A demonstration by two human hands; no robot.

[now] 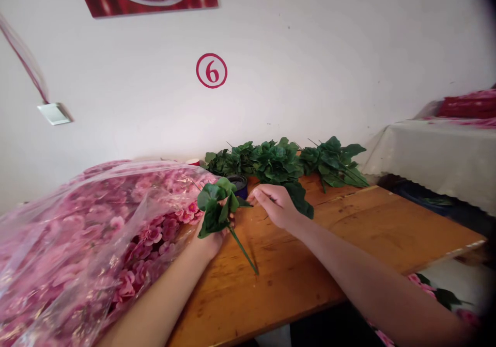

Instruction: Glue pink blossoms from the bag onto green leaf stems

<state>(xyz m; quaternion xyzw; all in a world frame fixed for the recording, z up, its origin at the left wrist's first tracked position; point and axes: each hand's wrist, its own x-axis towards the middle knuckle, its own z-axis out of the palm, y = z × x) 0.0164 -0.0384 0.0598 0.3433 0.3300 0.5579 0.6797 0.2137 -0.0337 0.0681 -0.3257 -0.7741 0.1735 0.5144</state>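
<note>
My left hand (pixel 211 238) is closed around a sprig of green artificial leaves (pixel 215 205), whose thin stem (pixel 243 250) slants down to the right over the wooden table (pixel 349 233). My right hand (pixel 273 203) hovers just right of the sprig with its fingers curled together near the leaf tips; I cannot make out anything in them. A big clear plastic bag of pink artificial flowers (pixel 89 238) lies at the left, touching my left wrist.
A row of green leaf bunches (pixel 287 162) lies along the wall at the table's back. A small dark cup (pixel 239 184) stands behind the sprig. A cloth-covered table (pixel 437 156) is at the right. Pink flowers (pixel 426 285) lie below the table's right edge.
</note>
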